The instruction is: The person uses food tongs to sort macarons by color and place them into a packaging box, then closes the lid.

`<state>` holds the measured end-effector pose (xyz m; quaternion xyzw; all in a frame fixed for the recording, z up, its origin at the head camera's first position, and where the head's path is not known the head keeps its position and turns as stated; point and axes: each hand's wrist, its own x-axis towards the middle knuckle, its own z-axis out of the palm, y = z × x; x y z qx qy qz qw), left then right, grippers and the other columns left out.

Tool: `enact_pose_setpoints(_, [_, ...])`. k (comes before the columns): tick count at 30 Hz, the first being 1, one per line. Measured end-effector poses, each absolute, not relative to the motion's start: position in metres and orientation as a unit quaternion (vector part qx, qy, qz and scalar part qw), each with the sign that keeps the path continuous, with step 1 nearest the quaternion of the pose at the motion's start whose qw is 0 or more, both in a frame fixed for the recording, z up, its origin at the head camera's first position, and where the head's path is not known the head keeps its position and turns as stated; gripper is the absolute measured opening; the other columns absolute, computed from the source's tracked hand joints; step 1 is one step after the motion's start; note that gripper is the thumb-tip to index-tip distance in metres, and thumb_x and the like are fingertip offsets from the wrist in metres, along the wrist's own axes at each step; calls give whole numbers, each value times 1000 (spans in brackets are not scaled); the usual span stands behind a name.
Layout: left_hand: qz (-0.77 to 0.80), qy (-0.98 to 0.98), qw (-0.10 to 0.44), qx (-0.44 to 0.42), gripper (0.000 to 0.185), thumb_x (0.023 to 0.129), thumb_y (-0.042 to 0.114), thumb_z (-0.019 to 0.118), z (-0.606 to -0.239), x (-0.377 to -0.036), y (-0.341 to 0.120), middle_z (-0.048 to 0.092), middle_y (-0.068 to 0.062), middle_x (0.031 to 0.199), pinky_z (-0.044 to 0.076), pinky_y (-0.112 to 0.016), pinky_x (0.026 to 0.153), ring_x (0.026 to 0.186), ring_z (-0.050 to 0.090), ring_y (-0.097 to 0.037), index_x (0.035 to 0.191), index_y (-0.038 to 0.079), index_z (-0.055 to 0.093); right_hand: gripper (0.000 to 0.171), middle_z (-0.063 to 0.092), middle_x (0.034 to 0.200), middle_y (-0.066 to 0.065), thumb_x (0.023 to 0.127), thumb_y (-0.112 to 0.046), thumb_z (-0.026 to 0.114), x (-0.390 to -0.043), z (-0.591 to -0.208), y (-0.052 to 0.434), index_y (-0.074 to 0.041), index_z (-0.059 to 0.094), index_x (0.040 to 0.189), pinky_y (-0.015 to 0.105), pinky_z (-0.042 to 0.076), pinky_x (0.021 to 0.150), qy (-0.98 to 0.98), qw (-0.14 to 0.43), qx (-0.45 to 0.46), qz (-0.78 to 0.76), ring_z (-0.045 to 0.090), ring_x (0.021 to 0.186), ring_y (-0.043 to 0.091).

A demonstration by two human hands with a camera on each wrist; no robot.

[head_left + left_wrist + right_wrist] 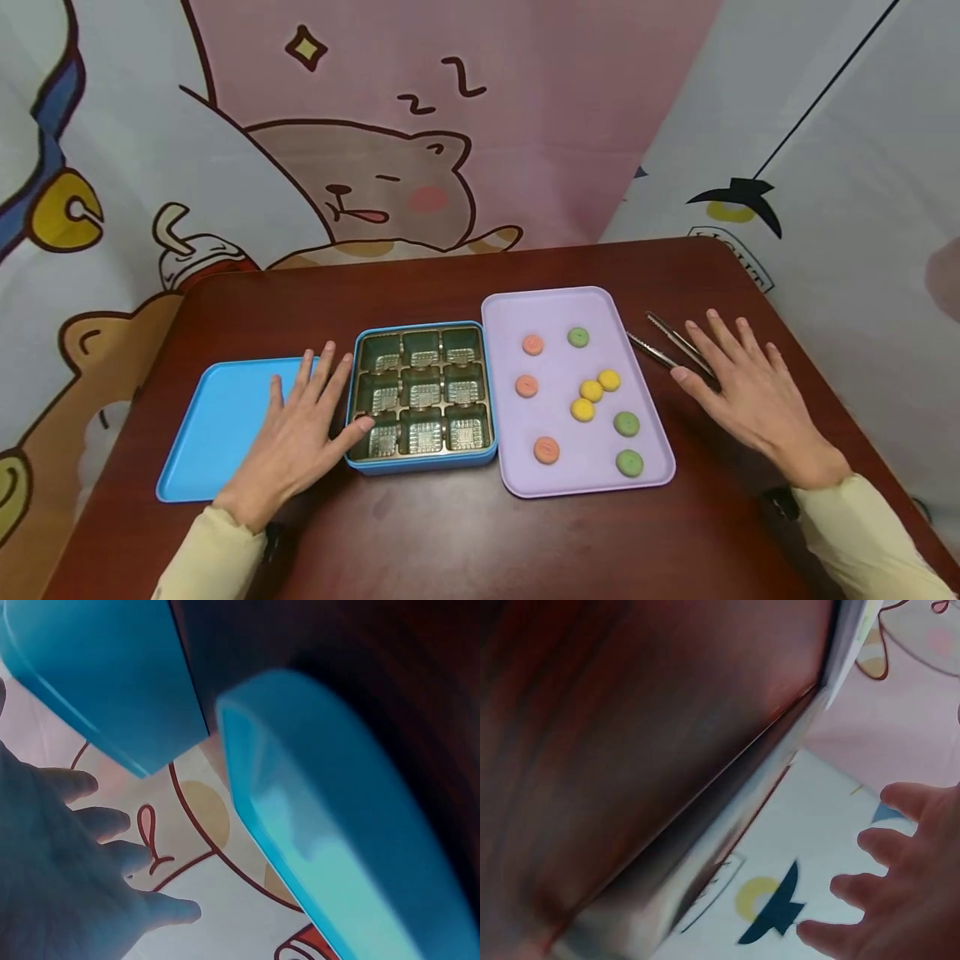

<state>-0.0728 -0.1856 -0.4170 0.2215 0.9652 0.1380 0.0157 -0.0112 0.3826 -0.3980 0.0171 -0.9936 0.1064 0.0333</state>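
My left hand [296, 429] lies flat with fingers spread, partly on a blue lid [206, 425], its thumb touching the front left corner of a blue tin [423, 461] with an empty gold nine-cell insert. My right hand [746, 387] lies flat with straight fingers on the table, touching metal tongs [671, 342]. Between the hands a lilac tray [555, 312] carries several small round sweets: orange [547, 450], green [629, 462] and yellow [591, 390]. In the left wrist view, the left hand [67, 862] shows beside the blue lid [330, 825]. In the right wrist view, the right hand [904, 877] shows beside the tongs [675, 877].
The dark red-brown table [465, 542] has its edges near the left and right sides of the view. Behind it hangs a cartoon-printed cloth backdrop [420, 125]. Bare table surface lies in front of the tin and tray.
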Motion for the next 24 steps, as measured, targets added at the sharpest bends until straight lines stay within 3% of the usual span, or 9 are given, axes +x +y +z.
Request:
enact_pose_setpoints(6, [127,964,37,232,92,100,66,53,-421,-69,-183,7,-12,174,7,-79,114,158,4,-41,167,12,19,86,11,171,23,101,-57,54,-16,-406,404,-11,21,167,77,10,115,-990,-8,-9,141,6,154,53])
enact_pose_setpoints(12, [122,965,42,229,93,100,64,54,-423,-67,-183,8,-11,174,6,-78,114,159,4,-40,167,10,20,99,26,163,32,96,-65,60,-18,-412,415,-4,24,165,79,26,106,-987,-57,-39,149,28,145,57])
enact_pose_setpoints(18, [126,964,41,229,94,100,65,53,-423,-67,-181,9,-10,174,6,-78,114,158,6,-40,167,7,19,101,46,145,39,89,-64,72,-19,-413,418,9,42,151,77,36,101,-989,-52,-38,132,45,127,58])
enact_pose_setpoints(24, [124,963,37,236,95,101,66,49,-426,-69,-176,10,-11,174,7,-78,115,158,7,-41,167,6,16,87,54,122,36,86,-51,82,-14,-414,424,16,55,135,71,48,87,-992,-37,-29,120,57,101,49])
